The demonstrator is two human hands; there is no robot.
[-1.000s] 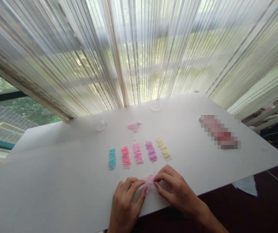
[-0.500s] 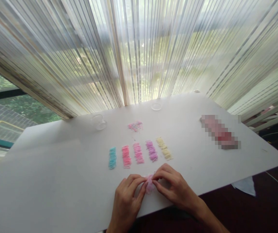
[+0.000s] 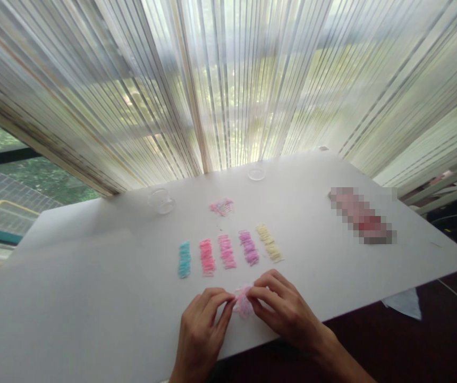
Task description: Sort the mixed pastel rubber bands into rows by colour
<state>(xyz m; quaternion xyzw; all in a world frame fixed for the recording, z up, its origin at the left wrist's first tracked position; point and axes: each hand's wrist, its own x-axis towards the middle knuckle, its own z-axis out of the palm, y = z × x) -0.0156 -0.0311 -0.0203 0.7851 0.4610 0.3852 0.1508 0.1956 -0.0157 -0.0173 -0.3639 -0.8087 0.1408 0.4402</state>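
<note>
Near the front edge of the white table (image 3: pixel 104 298), a loose tangle of thin pink, lilac and white pieces (image 3: pixel 244 307), which look like small elastic bands, lies between my hands. My left hand (image 3: pixel 204 327) is closed in a pinch at the tangle's left side. My right hand (image 3: pixel 288 306) pinches at its upper right, fingertips touching it. Exactly what each pinch holds is too small to see. Beyond them lie neat strips of similar pieces: blue (image 3: pixel 184 259), coral (image 3: pixel 207 257), pink (image 3: pixel 227 251), purple (image 3: pixel 248 247) and pale yellow (image 3: pixel 269 243).
Farther back sits a second small pink tangle (image 3: pixel 221 206). Clear round plastic pieces (image 3: pixel 161 201) stand at the back left, and a clear ring-shaped lid (image 3: pixel 256 174) at the back edge. A blurred pinkish-red object (image 3: pixel 362 215) lies right. Striped curtains (image 3: pixel 228 96) hang behind.
My left hand has drawn slightly left, away from my right hand, and the tangle between them looks more spread out. The coloured strips have not moved.
</note>
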